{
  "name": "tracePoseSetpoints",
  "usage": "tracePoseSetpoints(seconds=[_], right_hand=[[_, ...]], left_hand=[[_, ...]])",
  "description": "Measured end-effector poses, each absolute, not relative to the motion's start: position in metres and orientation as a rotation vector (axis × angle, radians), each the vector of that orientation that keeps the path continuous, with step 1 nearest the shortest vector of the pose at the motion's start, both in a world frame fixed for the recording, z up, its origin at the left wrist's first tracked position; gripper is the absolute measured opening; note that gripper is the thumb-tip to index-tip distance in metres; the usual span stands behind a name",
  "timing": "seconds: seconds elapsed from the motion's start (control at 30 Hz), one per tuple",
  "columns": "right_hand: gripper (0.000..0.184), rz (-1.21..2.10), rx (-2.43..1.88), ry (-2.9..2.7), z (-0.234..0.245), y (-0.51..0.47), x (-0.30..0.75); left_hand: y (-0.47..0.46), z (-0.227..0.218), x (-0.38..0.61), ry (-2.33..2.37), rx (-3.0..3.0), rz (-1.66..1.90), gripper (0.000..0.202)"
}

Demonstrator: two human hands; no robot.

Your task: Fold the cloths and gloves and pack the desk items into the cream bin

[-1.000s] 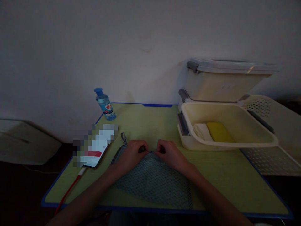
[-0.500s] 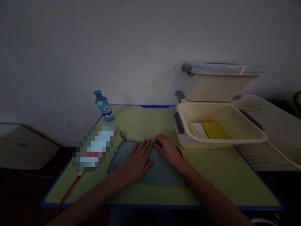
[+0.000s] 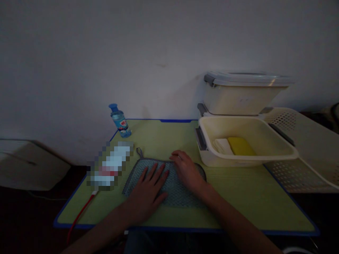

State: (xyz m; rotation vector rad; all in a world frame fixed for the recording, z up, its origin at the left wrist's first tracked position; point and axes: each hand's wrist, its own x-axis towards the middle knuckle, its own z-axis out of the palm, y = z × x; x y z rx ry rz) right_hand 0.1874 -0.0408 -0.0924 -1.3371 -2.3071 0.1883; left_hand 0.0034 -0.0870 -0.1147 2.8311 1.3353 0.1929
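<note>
A grey-blue mesh cloth (image 3: 137, 173) with a small hanging loop at its far left corner lies folded on the yellow-green table (image 3: 238, 197). My left hand (image 3: 147, 188) rests flat on the cloth, fingers stretched out and spread. My right hand (image 3: 186, 169) lies palm down on the cloth's right part, fingers loosely curved over its far edge. Neither hand holds anything.
A phone (image 3: 111, 164) with a red cable (image 3: 81, 213) lies left of the cloth. A small blue bottle (image 3: 119, 121) stands at the far left corner. At right sits a cream tub (image 3: 278, 157) holding a yellow and a white folded cloth, a lidded box (image 3: 243, 93) behind it.
Both hands pinched the cloth's far edge a second ago and folded it forward. They then let go and lie flat on it; the left hand has slid back toward me.
</note>
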Motion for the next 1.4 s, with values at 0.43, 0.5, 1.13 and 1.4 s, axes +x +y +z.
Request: tracePoseSetpoints(seconds=[0.43, 0.5, 1.13, 1.4], right_hand=[[0.056, 0.168, -1.378, -2.648, -0.102, -0.068, 0.204], [0.057, 0.133, -1.427, -2.657, -0.103, -0.07, 0.213], [0.055, 0.334, -1.025, -2.844, -0.068, -0.112, 0.258], [0.015, -0.379, -0.985, -2.686, -0.078, -0.12, 0.255]], left_hand=[[-0.08, -0.125, -0.027, 1.671, 2.825, 0.278, 0.054], [-0.084, -0.127, -0.033, 1.704, 2.818, 0.28, 0.054], [-0.086, -0.13, -0.038, 1.704, 2.817, 0.293, 0.055], [-0.09, -0.135, -0.036, 1.856, 2.753, 0.326, 0.055]])
